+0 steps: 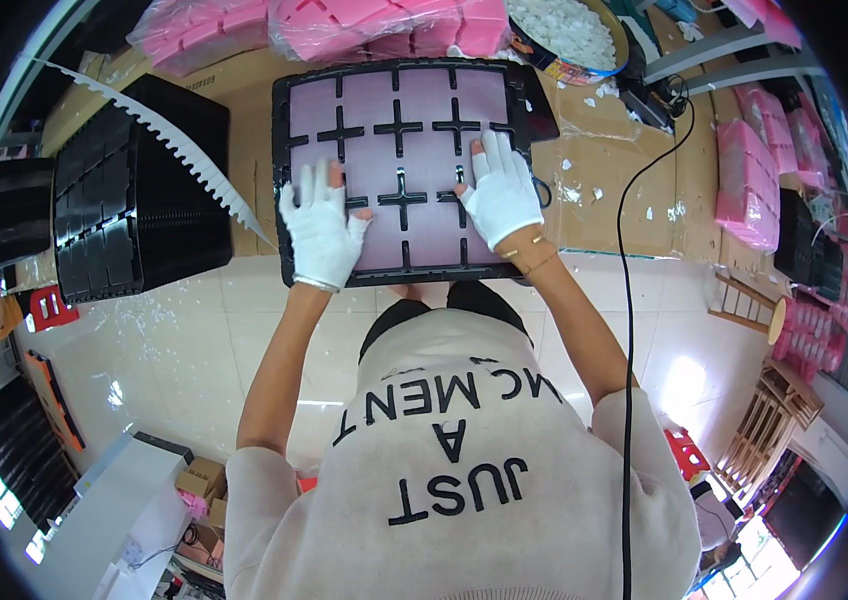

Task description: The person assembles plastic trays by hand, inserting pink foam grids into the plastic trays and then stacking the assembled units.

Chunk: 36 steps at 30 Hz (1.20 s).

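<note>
A black plastic tray (280,190) with cross-shaped dividers lies on the cardboard-covered table in front of me. Pale pinkish-purple sheet (428,216) shows in the openings between the dividers. My left hand (325,225), in a white glove with some fingertips bare, rests flat on the tray's left side, fingers stretched out. On the right side my right hand (502,192), gloved the same way, lies flat with its fingers pointing away from me. Neither hand grips anything. Parts of the dividers are hidden under both hands.
A tall stack of black trays (174,190) stands at the left, with a white toothed strip (179,145) before it. Pink wrapped blocks (384,28) line the back. A round tub of white pieces (569,35) sits back right. A black cable (624,270) hangs down at the right.
</note>
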Motion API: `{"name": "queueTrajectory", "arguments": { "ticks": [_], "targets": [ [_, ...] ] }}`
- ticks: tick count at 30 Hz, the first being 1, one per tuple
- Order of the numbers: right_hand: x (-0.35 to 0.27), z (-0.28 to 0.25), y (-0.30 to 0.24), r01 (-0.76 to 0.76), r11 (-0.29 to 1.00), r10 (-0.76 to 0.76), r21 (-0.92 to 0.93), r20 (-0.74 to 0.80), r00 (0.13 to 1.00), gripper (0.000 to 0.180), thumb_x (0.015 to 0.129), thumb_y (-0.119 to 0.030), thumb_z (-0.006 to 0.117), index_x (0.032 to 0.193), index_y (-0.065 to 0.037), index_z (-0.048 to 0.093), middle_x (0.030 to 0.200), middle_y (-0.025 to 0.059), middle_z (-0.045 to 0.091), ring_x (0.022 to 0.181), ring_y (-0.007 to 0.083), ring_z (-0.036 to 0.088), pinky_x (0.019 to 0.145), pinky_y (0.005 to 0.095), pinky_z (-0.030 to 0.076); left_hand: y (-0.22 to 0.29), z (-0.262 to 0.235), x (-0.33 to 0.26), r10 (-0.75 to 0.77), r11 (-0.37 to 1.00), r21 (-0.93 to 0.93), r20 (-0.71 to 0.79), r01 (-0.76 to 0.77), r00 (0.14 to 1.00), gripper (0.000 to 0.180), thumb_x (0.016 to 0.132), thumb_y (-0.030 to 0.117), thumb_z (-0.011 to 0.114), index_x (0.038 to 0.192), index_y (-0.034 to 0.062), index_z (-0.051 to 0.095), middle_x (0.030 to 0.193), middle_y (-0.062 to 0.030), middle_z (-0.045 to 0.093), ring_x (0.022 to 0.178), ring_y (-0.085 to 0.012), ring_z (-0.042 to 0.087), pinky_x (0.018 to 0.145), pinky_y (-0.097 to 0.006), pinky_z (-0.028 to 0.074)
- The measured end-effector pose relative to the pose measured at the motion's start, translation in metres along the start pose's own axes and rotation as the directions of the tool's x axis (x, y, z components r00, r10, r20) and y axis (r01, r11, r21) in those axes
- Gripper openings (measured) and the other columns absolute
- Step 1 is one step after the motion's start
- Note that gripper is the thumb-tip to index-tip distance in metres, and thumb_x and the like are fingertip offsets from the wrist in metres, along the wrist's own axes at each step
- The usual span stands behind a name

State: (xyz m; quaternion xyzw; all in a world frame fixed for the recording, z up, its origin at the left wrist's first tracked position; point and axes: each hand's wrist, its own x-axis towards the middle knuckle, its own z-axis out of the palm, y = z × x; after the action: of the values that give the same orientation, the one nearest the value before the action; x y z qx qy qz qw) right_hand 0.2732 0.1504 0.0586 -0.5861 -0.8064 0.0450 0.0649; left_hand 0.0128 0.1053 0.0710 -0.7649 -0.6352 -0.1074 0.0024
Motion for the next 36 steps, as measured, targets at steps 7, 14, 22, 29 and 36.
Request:
{"name": "queueTrajectory", "arguments": {
  "ticks": [7, 14, 22, 29, 36],
  "targets": [
    [0.001, 0.001, 0.021, 0.15, 0.987, -0.15, 0.058, -0.006, 0.989, 0.055, 0.089, -0.03, 0.059, 0.136, -0.003, 0.049, 0.144, 0.0165, 0.046, 0.134, 0.0329, 0.042, 0.109, 0.0436, 0.034, 0.052, 0.002, 0.027, 0.25, 0.961, -0.142, 0.085, -0.236, 0.965, 0.069, 0.081, 0.038, 0.067, 0.14, 0.007, 0.048, 0.145, -0.0145, 0.046, 0.137, -0.0305, 0.039, 0.112, -0.054, 0.021],
    [-0.041, -0.017, 0.012, 0.282, 0.953, -0.287, 0.108, 0.037, 0.957, 0.059, 0.08, -0.013, 0.069, 0.136, -0.006, 0.051, 0.141, 0.016, 0.048, 0.13, 0.0329, 0.045, 0.106, 0.0421, 0.038, 0.055, 0.009, 0.011, 0.433, 0.9, -0.144, 0.19, -0.411, 0.881, 0.065, 0.085, 0.032, 0.065, 0.14, 0.0044, 0.046, 0.146, -0.0143, 0.045, 0.138, -0.0305, 0.038, 0.113, -0.052, 0.022],
    [-0.102, -0.027, 0.0, 0.27, 0.936, -0.285, 0.228, 0.034, 0.958, 0.047, 0.082, -0.011, 0.067, 0.128, -0.005, 0.057, 0.135, 0.015, 0.055, 0.126, 0.032, 0.051, 0.106, 0.0407, 0.04, 0.048, -0.013, -0.043, 0.503, 0.844, -0.342, 0.235, -0.414, 0.831, 0.063, 0.085, 0.025, 0.064, 0.141, 0.0031, 0.045, 0.148, -0.0138, 0.044, 0.137, -0.0285, 0.039, 0.114, -0.049, 0.025],
    [-0.136, -0.029, 0.004, 0.25, 0.954, -0.241, 0.164, -0.073, 0.968, 0.041, 0.077, -0.007, 0.069, 0.118, -0.009, 0.064, 0.124, 0.0088, 0.063, 0.116, 0.0261, 0.059, 0.102, 0.0396, 0.043, 0.011, -0.033, -0.086, 0.347, 0.918, -0.285, 0.238, -0.276, 0.907, 0.071, 0.077, 0.02, 0.071, 0.141, 0.0023, 0.044, 0.146, -0.0173, 0.044, 0.135, -0.0299, 0.042, 0.112, -0.045, 0.028],
    [-0.128, -0.024, 0.002, 0.297, 0.947, -0.276, 0.118, -0.171, 0.946, 0.048, 0.069, -0.004, 0.072, 0.116, -0.013, 0.067, 0.093, 0.0058, 0.068, 0.078, 0.0264, 0.06, 0.07, 0.0398, 0.049, -0.03, -0.043, -0.104, 0.081, 0.992, 0.081, 0.203, -0.1, 0.976, 0.075, 0.073, 0.03, 0.076, 0.135, -0.0017, 0.05, 0.143, -0.0171, 0.047, 0.132, -0.0298, 0.044, 0.112, -0.048, 0.025]
  ]
}}
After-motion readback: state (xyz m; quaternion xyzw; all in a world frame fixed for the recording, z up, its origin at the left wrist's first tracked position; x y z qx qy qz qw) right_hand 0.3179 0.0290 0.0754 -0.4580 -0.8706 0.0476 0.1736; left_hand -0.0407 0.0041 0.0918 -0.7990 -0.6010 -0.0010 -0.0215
